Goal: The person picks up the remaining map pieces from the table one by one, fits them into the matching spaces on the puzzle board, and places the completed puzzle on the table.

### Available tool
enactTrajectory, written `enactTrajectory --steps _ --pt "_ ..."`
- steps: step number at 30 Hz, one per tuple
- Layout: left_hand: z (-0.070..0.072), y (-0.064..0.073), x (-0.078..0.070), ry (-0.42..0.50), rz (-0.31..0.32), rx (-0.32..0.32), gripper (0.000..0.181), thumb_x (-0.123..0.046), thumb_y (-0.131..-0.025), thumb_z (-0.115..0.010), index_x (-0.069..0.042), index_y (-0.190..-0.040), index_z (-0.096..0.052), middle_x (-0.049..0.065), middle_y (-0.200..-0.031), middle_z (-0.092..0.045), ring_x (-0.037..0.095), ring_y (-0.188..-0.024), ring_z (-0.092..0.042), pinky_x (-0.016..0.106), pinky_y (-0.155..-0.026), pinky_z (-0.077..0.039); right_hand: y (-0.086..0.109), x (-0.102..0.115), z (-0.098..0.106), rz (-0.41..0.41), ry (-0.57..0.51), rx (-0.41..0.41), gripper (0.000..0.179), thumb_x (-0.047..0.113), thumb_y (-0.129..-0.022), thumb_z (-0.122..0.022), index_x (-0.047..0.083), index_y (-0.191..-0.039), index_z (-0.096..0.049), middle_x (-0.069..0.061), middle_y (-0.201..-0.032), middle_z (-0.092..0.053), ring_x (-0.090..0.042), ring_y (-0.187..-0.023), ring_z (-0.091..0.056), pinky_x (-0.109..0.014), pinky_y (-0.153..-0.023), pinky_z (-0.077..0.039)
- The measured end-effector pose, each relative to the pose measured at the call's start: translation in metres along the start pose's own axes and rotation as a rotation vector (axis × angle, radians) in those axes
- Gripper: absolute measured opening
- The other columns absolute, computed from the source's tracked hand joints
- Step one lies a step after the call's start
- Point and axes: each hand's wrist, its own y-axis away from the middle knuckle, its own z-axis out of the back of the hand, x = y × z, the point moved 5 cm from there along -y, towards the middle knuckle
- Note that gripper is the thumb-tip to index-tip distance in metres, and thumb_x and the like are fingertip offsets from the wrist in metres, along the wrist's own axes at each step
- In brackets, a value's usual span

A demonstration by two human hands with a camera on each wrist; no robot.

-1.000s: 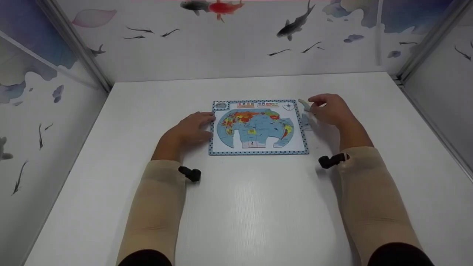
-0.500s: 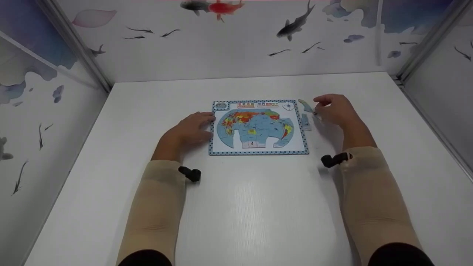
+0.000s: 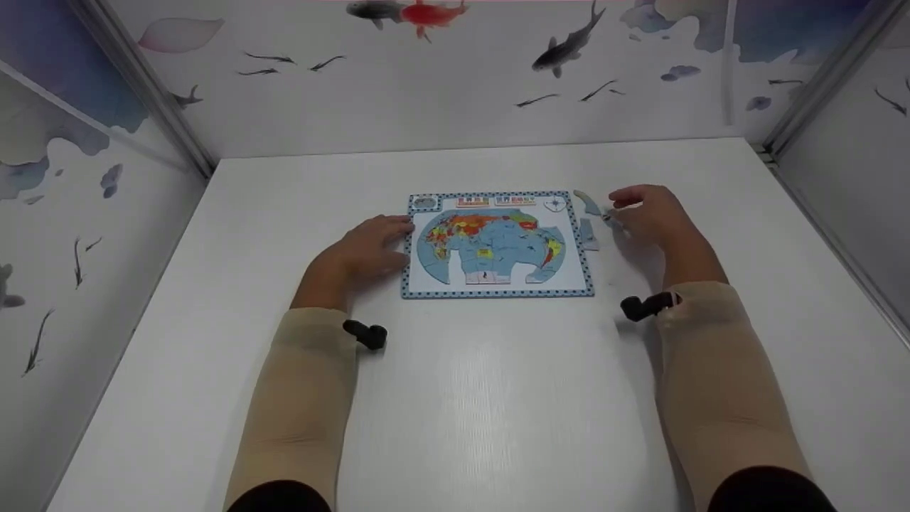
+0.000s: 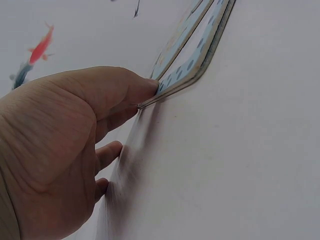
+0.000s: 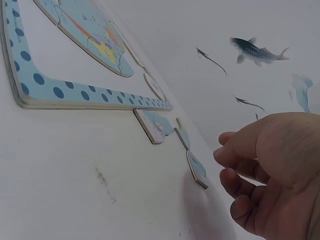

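A world map jigsaw board [image 3: 498, 293] with a dotted blue border lies on the table, its map part-filled with pieces. My left hand [image 3: 375, 245] lies along the board's left edge; in the left wrist view the thumb [image 4: 145, 88] touches the border. To the right of the board, my right hand [image 3: 648, 213] hovers with loosely bent fingers, holding nothing. Loose pieces lie between it and the board: a curved one [image 3: 587, 203], a blue one [image 3: 589, 235] against the board's edge, and another [image 5: 197, 169] close to the fingertips in the right wrist view.
A white table [image 3: 455, 398] carries the board. White panels printed with fish [image 3: 569, 50] stand behind it and at both sides, joined by metal corner posts [image 3: 142, 85]. A small black device [image 3: 366, 334] sits on the left wrist and another [image 3: 648, 307] on the right.
My right hand has drawn back slightly to the right, away from the loose pieces, baring more of them. The left hand and the board stay where they were.
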Motion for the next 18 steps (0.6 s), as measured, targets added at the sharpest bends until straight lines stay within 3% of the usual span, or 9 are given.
enactTrajectory --steps 8,18 --pt "-0.0010 -0.0017 0.0014 -0.004 0.003 0.011 0.073 -0.043 -0.099 -0.068 -0.047 -0.165 -0.036 -0.016 -0.179 -0.021 0.023 -0.171 -0.008 0.059 -0.137 -0.015 0.0046 -0.0061 -0.0001 -0.025 0.032 0.018 0.056 0.014 -0.105 -0.057 0.031 -0.158 -0.053 -0.011 -0.170 -0.041 -0.042 -0.154 -0.037 -0.068 -0.128 -0.033" --pt "-0.0009 -0.0030 0.0015 0.012 0.001 0.006 0.074 -0.041 -0.099 -0.070 -0.046 -0.165 -0.037 -0.016 -0.178 -0.023 0.024 -0.171 -0.011 0.058 -0.137 -0.017 0.0032 -0.0081 -0.0031 -0.011 0.081 0.050 0.061 0.016 -0.102 -0.063 0.030 -0.160 -0.050 -0.013 -0.166 -0.045 -0.044 -0.152 -0.039 -0.071 -0.126 -0.033"
